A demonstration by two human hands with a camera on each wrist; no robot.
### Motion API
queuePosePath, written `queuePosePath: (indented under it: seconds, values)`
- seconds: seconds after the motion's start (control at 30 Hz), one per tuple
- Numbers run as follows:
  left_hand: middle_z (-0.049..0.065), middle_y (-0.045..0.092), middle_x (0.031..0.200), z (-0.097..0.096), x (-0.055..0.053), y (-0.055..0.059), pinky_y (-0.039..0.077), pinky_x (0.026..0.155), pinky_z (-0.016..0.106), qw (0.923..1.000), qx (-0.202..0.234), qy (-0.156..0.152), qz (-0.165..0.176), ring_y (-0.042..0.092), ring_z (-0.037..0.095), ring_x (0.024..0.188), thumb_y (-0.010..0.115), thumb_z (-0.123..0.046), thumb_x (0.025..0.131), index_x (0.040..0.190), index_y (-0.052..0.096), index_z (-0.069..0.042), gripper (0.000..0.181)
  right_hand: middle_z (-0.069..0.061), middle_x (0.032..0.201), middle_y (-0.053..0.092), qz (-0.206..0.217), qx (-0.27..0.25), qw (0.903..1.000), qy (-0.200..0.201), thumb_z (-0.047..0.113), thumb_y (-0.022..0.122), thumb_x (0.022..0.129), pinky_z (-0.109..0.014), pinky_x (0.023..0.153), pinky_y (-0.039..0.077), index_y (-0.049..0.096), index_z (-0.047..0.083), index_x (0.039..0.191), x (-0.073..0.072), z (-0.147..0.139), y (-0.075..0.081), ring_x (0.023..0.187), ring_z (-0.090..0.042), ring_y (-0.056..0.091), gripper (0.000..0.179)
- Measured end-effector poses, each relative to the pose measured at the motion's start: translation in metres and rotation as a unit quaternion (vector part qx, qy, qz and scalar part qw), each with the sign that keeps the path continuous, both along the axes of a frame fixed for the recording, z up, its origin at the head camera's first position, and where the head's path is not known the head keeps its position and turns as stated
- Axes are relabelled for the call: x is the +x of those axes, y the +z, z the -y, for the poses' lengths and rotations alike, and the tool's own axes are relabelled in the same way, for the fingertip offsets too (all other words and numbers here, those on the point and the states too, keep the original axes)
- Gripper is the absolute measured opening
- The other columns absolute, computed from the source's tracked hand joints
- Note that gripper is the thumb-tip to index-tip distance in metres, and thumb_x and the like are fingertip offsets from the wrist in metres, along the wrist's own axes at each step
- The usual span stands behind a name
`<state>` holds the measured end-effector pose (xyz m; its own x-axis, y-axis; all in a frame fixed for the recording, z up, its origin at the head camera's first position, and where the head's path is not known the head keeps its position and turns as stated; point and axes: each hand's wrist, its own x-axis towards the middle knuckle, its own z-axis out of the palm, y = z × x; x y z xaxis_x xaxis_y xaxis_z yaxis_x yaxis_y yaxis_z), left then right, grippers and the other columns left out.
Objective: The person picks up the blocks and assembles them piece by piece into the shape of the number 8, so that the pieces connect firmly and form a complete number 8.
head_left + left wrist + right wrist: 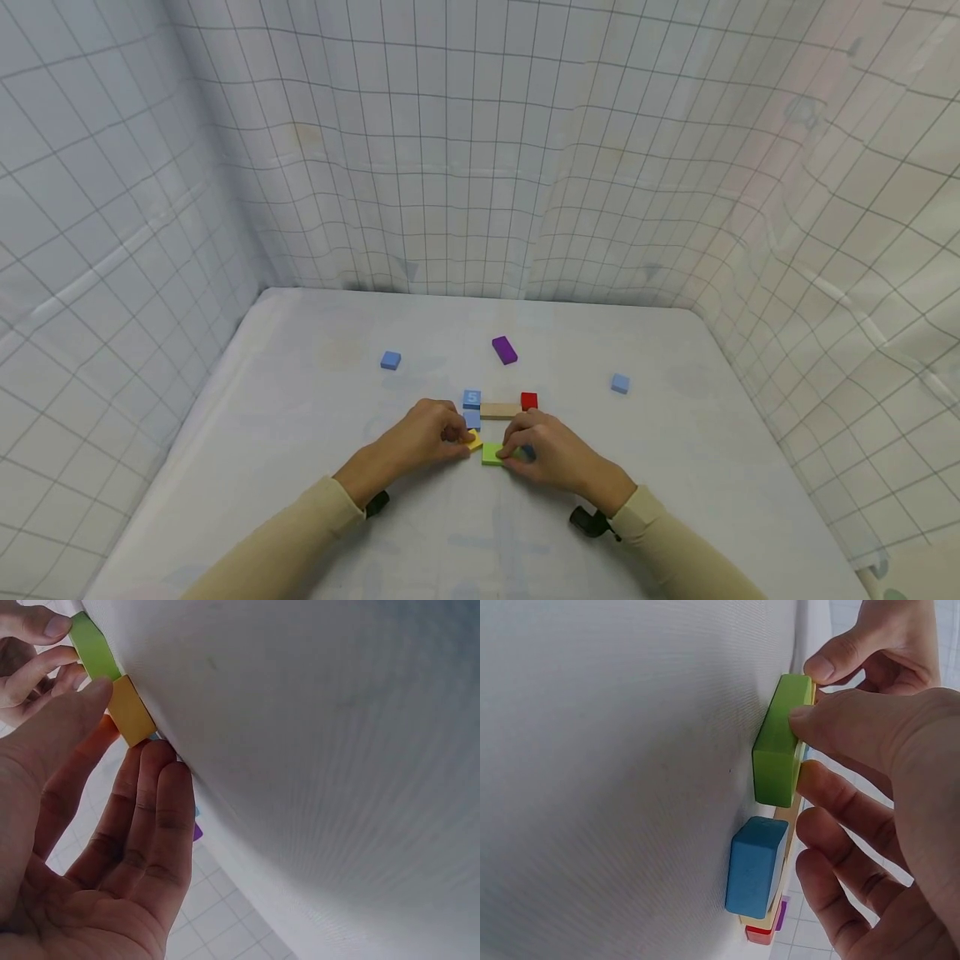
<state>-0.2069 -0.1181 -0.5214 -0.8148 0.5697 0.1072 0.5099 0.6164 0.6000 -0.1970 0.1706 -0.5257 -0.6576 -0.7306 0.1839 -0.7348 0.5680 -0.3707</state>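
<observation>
My left hand (427, 433) pinches a small yellow block (131, 712) between thumb and index finger, its other fingers extended beside it. The right hand (555, 454) holds a light green block (776, 769) by thumb and fingertip. In the left wrist view the green and yellow blocks meet end to end or nearly so. A darker blue block (754, 870) lies close to the green one, mostly covered by the right hand in the head view. Just beyond the hands are a blue block marked 5 (472, 397), a plain blue block (471, 419), a bare wooden strip (499, 411) and a red block (529, 401).
A purple block (505, 350) lies farther back on the white-covered table (300, 467). One blue block (391, 360) sits to the back left, another light blue block (620, 383) to the right. Checked white curtains (480, 150) enclose the table's back and sides.
</observation>
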Motion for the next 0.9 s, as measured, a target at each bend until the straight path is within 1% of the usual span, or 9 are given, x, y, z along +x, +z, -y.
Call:
queuePosePath:
  seconds: [0.2, 0.43, 0.6, 0.77, 0.9]
  values:
    - [0.001, 0.081, 0.096, 0.000, 0.000, 0.001, 0.058, 0.077, 0.017, 1.0000, 0.000, -0.002, 0.002, 0.070, 0.011, 0.084, 0.099, -0.009, 0.094, 0.100, 0.092, -0.010, 0.009, 0.005, 0.116, 0.080, 0.004, 0.004, 1.0000, -0.006, 0.019, 0.096, 0.099, -0.034, 0.103, 0.066, 0.093, 0.021, 0.108, 0.001, -0.001, 0.001, 0.111, -0.010, 0.070, 0.010]
    - [0.000, 0.080, 0.095, -0.001, -0.002, 0.001, 0.056, 0.076, 0.017, 1.0000, -0.007, -0.003, 0.003, 0.069, 0.011, 0.084, 0.099, -0.010, 0.093, 0.100, 0.092, -0.009, 0.010, 0.002, 0.119, 0.079, 0.004, 0.004, 0.9999, -0.009, 0.020, 0.096, 0.100, -0.036, 0.105, 0.067, 0.093, 0.020, 0.109, 0.003, -0.001, 0.001, 0.114, -0.012, 0.071, 0.009]
    - [0.000, 0.080, 0.094, -0.001, -0.002, 0.000, 0.055, 0.076, 0.017, 0.9999, -0.010, -0.004, 0.001, 0.068, 0.010, 0.083, 0.100, -0.010, 0.093, 0.100, 0.092, -0.010, 0.011, 0.002, 0.122, 0.078, 0.003, -0.012, 0.9999, -0.012, 0.019, 0.096, 0.099, -0.036, 0.105, 0.067, 0.092, 0.020, 0.111, 0.005, -0.004, 0.002, 0.114, -0.013, 0.072, 0.012]
    - [0.000, 0.079, 0.094, -0.001, -0.002, -0.001, 0.054, 0.075, 0.017, 1.0000, -0.005, -0.003, 0.006, 0.068, 0.012, 0.083, 0.099, -0.010, 0.093, 0.102, 0.092, -0.010, 0.012, 0.002, 0.121, 0.078, -0.006, -0.049, 0.9983, -0.032, 0.016, 0.096, 0.099, -0.034, 0.101, 0.069, 0.091, 0.017, 0.116, 0.007, -0.017, 0.001, 0.111, -0.013, 0.074, 0.018]
    - [-0.001, 0.079, 0.096, -0.001, -0.002, 0.000, 0.055, 0.076, 0.017, 0.9999, -0.002, -0.003, 0.010, 0.069, 0.012, 0.084, 0.099, -0.010, 0.094, 0.104, 0.092, -0.009, 0.012, 0.000, 0.119, 0.078, -0.009, -0.067, 0.9958, -0.062, 0.016, 0.097, 0.098, -0.030, 0.092, 0.069, 0.090, 0.015, 0.118, 0.008, -0.030, 0.000, 0.101, -0.014, 0.074, 0.022]
